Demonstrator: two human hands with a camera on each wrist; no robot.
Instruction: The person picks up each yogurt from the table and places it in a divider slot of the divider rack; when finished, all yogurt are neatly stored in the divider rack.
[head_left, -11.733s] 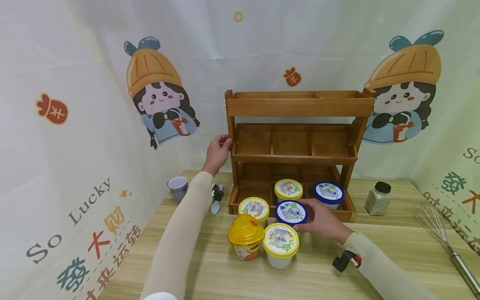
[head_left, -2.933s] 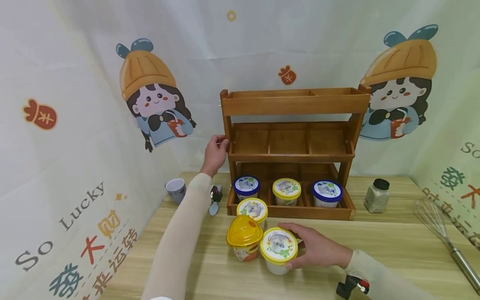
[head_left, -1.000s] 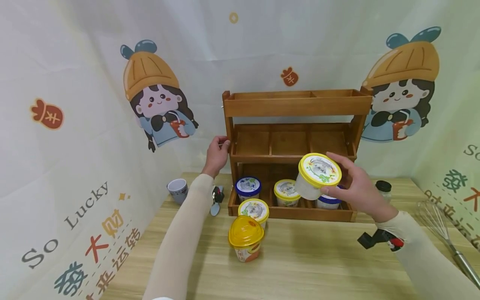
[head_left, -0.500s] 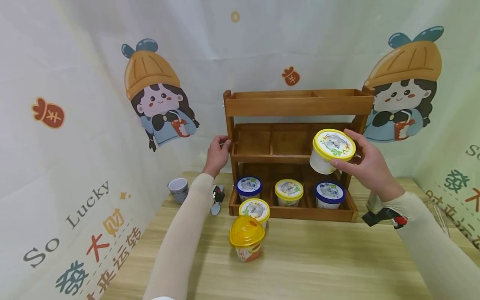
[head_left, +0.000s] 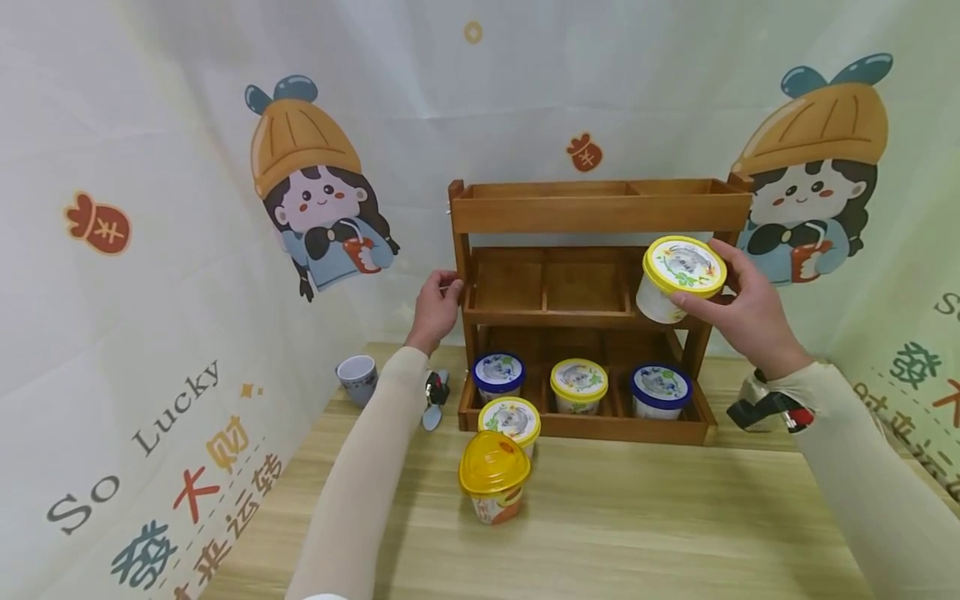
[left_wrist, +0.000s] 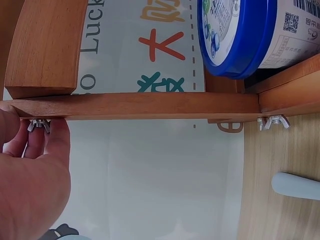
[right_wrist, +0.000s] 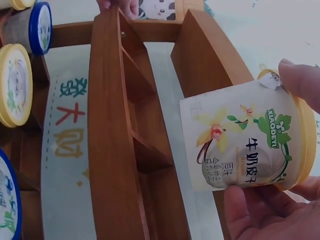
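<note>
Here, in the head view, the right hand grips a yellow-lidded cup by its rim and side, fingers curled round it, holding it tilted in the air in front of the right end of the middle shelf of the wooden rack. The left hand clasps the rack's left post at middle-shelf height. On the bottom shelf sit three cups: a blue-lidded cup on the left, a yellow-lidded one in the middle and another blue-lidded one on the right. On the surface just in front of the rack stand a further yellow-lidded cup and, touching or just beside it, a domed yellow cup. A small grey mug stands left of the rack, near the wall cloth. In the left wrist view, the left hand has its fingertips curled against the underside of a wooden bar by a wing nut, and the blue-lidded cup sits beyond. In the right wrist view, the right hand pinches the yellow-lidded cup between thumb and fingers, its flower-printed side facing the camera, just beside the rack's upright.
</note>
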